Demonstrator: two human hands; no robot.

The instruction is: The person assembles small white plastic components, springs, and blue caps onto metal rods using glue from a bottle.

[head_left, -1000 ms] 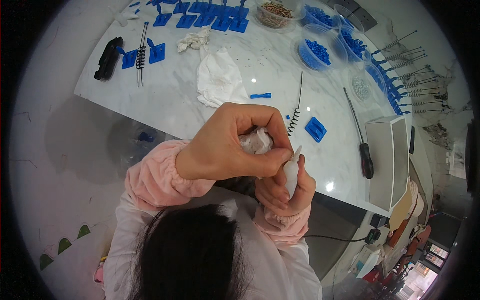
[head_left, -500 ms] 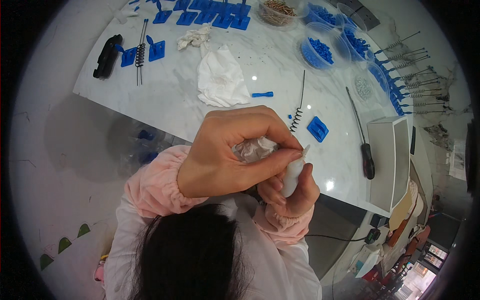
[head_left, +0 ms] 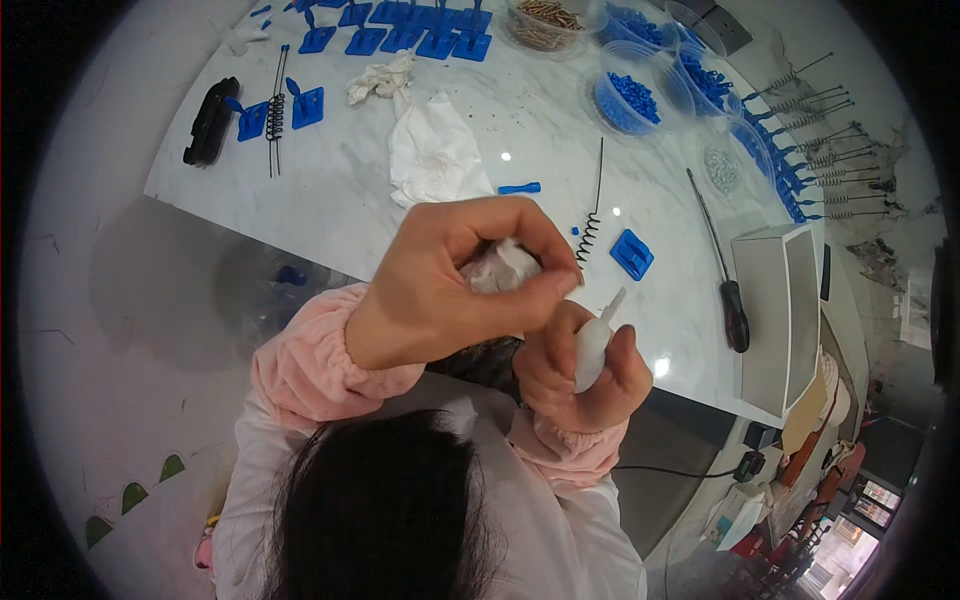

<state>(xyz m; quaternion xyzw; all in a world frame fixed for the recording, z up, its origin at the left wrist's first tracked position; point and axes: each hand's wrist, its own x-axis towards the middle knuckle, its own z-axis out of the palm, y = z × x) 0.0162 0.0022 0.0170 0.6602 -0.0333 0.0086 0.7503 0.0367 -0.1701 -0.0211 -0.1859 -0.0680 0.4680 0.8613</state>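
Observation:
My left hand (head_left: 430, 285) is curled closed around a crumpled white tissue (head_left: 503, 266). Its thumb and index fingertips meet; whether something tiny sits between them, I cannot make out. Close below and to the right, my right hand (head_left: 548, 365) grips a small white squeeze bottle (head_left: 592, 352), its thin nozzle (head_left: 613, 305) pointing up and slightly right. Beyond the hands, a black coiled wire (head_left: 589, 238) with a long straight end lies beside a blue square base (head_left: 632, 254). A short blue plastic piece (head_left: 519, 188) rests farther back.
A larger crumpled tissue (head_left: 432, 150) lies mid-table. Clear tubs hold blue parts (head_left: 628, 100) and copper-coloured pins (head_left: 543, 22). A screwdriver (head_left: 735, 315) lies beside a white box (head_left: 775, 320) at right. Blue bases with coiled wires (head_left: 800, 185) line the right edge; a black tool (head_left: 211, 120) is left.
My left fingertips have drawn back left from the bottle's nozzle, which now stands free. My right hand keeps hold of the bottle. The tissue stays in my left hand.

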